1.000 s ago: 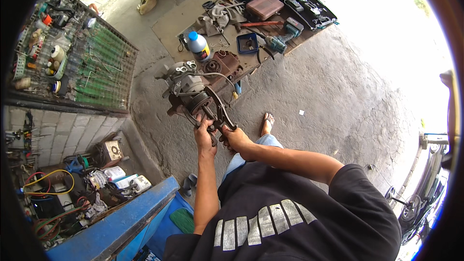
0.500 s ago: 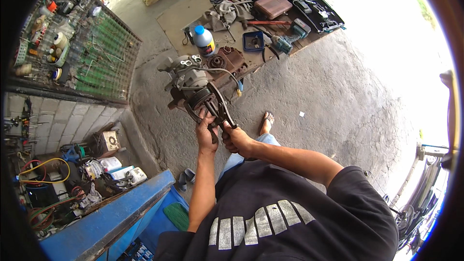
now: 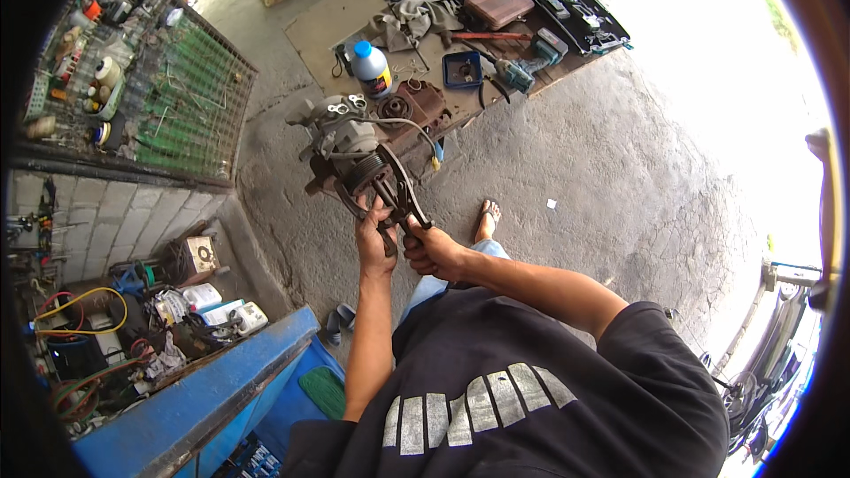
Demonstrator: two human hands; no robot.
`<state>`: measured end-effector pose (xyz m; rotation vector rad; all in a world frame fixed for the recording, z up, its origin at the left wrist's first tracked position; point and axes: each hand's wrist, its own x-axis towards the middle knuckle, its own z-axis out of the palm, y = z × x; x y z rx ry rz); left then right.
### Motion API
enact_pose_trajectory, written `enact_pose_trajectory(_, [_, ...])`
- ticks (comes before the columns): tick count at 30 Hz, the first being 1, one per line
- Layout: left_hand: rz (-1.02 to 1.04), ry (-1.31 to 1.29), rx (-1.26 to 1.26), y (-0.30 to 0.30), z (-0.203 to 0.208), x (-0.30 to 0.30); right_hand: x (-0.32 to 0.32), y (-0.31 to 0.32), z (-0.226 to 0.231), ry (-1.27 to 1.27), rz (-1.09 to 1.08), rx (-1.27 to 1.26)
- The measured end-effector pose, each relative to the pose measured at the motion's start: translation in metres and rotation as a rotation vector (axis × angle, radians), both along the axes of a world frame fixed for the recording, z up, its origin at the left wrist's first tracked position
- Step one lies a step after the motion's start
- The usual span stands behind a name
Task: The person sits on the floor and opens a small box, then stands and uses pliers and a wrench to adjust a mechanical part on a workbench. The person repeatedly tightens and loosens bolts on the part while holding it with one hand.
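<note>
A grey compressor (image 3: 347, 134) with a grooved pulley (image 3: 363, 173) is held up beside the work table's near left corner. A dark metal gear puller (image 3: 408, 198) reaches over the pulley, its curved arms on both sides and a central screw between them. My left hand (image 3: 374, 242) is closed round the puller's near end, on the left. My right hand (image 3: 440, 253) is wrapped round its near right part; the fingers hide what lies inside the grip. A thin cable with a yellowish plug (image 3: 436, 162) runs from the compressor.
On the table (image 3: 341, 9) are a rusty metal part (image 3: 427, 104), a blue-capped bottle (image 3: 371, 71), a small blue tray (image 3: 463, 71), a cordless drill (image 3: 522, 73), and an open socket set (image 3: 580, 22). A wire-mesh rack (image 3: 190, 97) stands left, a blue bench (image 3: 204, 389) lower left.
The view has shifted very slightly. Both hands keep their grip on the puller, and it stays over the pulley.
</note>
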<state>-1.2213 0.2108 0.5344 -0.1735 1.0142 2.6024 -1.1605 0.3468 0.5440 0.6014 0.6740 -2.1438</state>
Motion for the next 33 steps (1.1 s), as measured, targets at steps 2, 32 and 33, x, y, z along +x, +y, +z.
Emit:
enact_pose_trajectory(2, [0.032, -0.097, -0.117, -0.001, -0.001, -0.001, 0.0, 0.001, 0.003, -0.003, -0.016, -0.019])
enact_pose_trajectory(32, [0.048, -0.054, -0.184, -0.002, -0.008, -0.002, 0.003, -0.012, 0.009, 0.057, -0.079, 0.255])
enact_pose_trajectory(33, [0.049, -0.047, -0.222, -0.002, -0.007, -0.003, 0.003, -0.012, 0.009, 0.039, -0.087, 0.227])
